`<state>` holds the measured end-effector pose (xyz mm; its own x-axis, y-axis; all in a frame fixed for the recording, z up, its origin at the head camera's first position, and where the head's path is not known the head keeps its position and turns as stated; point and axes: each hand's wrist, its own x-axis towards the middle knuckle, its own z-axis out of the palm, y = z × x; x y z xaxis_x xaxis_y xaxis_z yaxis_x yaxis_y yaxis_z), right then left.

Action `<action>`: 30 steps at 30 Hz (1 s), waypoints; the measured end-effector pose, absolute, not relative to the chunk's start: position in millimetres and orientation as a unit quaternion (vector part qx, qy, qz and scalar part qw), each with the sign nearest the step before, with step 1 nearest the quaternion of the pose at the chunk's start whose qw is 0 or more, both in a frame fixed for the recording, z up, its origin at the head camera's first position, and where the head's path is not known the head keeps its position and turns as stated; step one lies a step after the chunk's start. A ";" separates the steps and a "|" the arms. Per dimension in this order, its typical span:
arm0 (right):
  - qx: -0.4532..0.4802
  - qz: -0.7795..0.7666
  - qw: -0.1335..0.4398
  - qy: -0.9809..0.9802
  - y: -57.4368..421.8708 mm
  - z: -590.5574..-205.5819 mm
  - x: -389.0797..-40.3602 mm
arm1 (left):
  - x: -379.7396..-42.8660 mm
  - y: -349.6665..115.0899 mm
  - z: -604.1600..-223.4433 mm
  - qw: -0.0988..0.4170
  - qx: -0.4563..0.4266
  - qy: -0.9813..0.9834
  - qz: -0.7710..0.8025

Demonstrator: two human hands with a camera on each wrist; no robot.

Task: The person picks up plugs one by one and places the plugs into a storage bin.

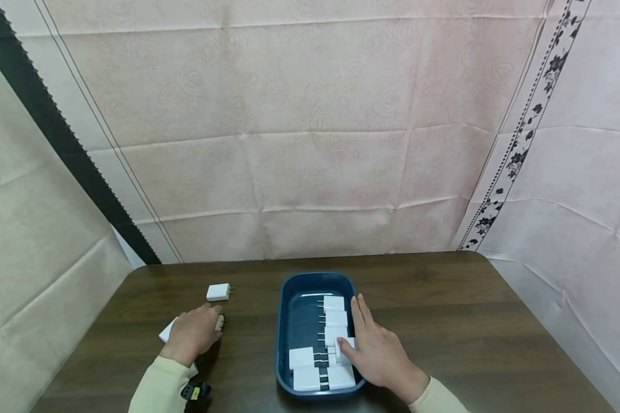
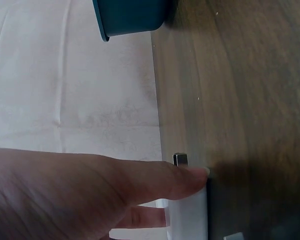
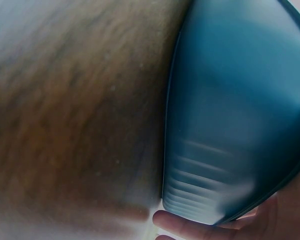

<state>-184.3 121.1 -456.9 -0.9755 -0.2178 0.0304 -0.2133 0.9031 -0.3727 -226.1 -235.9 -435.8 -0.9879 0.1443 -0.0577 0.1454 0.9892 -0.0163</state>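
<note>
My left hand pinches a white plug adapter between thumb and fingers, low over the brown table. One metal prong shows beside the thumb in the left wrist view. Another white plug adapter lies just beyond this hand, and a white block is partly hidden behind it. At the right rim of a dark blue tray, my right hand has its fingers stretched along the outside. Its thumb reaches inside, over a white adapter resting on others. Several white adapters lie in the tray, prongs pointing sideways.
The wooden table extends to both sides of the tray. A pale cloth hangs behind its far edge. Near the left wrist is a small black object with a yellow mark, possibly part of the wrist camera.
</note>
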 end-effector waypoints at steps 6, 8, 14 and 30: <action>-0.112 -0.191 0.002 0.975 121.3 -455.9 -184.7 | -227.0 -234.8 -435.4 0.021 0.072 0.997 -0.008; -0.112 -0.191 0.002 0.975 121.3 -455.8 -184.7 | -227.5 -234.9 -435.6 0.019 0.074 0.997 -0.008; -0.107 -0.190 0.010 0.976 120.8 -455.8 -184.3 | -227.1 -235.8 -437.2 0.010 0.083 0.996 -0.007; -0.113 -0.192 0.002 0.975 121.8 -459.2 -184.7 | -229.0 -233.0 -441.6 -0.046 0.106 0.993 -0.027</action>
